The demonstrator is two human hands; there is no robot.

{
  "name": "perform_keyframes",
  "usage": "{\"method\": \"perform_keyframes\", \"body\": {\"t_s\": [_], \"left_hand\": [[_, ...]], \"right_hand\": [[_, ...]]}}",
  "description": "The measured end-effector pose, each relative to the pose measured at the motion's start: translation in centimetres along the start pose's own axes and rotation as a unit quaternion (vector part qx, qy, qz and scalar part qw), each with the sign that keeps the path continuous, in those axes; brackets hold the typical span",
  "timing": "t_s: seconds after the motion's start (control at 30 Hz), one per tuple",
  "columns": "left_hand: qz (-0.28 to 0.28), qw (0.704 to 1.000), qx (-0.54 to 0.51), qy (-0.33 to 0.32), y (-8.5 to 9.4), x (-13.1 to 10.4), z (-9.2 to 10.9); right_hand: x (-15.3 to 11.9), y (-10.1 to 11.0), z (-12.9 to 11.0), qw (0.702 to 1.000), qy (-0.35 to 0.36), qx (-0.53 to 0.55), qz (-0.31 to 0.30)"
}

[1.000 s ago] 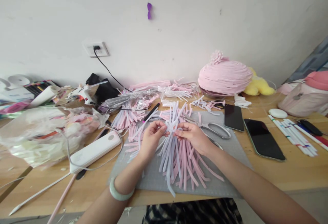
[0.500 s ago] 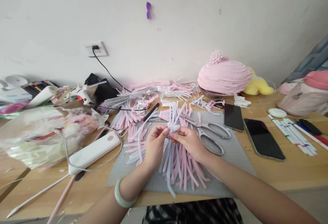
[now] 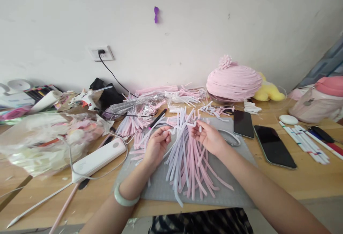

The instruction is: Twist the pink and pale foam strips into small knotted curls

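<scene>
My left hand (image 3: 157,145) pinches one end of a bent, whitish pipe cleaner (image 3: 174,130) between thumb and fingers. To its right, my right hand (image 3: 210,138) is closed on another kinked pale pipe cleaner (image 3: 190,124); whether the two pieces join is hard to see. Beneath and between both hands spreads a pile of pink and pale lavender pipe cleaners (image 3: 191,162) on a grey cutting mat (image 3: 158,191). Metal scissors (image 3: 232,142) lie behind my right hand, with one handle loop showing and the rest mostly hidden.
On the right are two phones (image 3: 274,146), white markers (image 3: 305,143) and a pink-lidded cup (image 3: 316,98). A pink dome (image 3: 233,82) stands at the back. Leftward lie a white corded device (image 3: 99,159), a plastic bag (image 3: 45,141) and a glue gun (image 3: 89,100).
My hands have moved apart from a close pinch over a lavender cluster. The right hand shifted right and up, covering more of the scissors; the left shifted slightly left.
</scene>
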State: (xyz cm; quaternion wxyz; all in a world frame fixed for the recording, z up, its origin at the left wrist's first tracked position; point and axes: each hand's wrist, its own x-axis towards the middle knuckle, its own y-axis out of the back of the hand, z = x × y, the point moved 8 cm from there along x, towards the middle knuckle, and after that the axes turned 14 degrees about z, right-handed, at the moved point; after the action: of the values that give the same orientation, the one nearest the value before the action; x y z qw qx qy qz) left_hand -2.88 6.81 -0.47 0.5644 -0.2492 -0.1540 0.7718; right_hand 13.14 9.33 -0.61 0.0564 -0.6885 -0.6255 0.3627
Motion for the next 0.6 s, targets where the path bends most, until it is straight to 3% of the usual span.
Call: {"method": "perform_keyframes", "body": {"t_s": [0.1, 0.2, 0.4, 0.5, 0.6], "left_hand": [[-0.014, 0.999, 0.038, 0.009, -0.2, 0.2, -0.2], [-0.02, 0.994, 0.111, 0.005, -0.2, 0.3, -0.4], [0.011, 0.974, 0.217, -0.062, 0.8, 1.5, 0.1], [0.012, 0.965, 0.251, -0.076, 1.0, 1.9, 0.7], [0.011, 0.958, 0.277, -0.074, 1.1, 2.1, 1.2]], "right_hand": [[0.6, 0.5, -0.4, 0.996, -0.046, 0.072, -0.005], [1.2, 1.0, -1.8, 0.994, -0.05, 0.09, -0.035], [2.6, 2.8, -5.3, 0.991, 0.068, -0.095, -0.064], [3.2, 4.1, -6.9, 0.95, 0.171, -0.259, -0.016], [3.4, 5.1, -9.1, 0.866, 0.288, -0.407, 0.042]]}}
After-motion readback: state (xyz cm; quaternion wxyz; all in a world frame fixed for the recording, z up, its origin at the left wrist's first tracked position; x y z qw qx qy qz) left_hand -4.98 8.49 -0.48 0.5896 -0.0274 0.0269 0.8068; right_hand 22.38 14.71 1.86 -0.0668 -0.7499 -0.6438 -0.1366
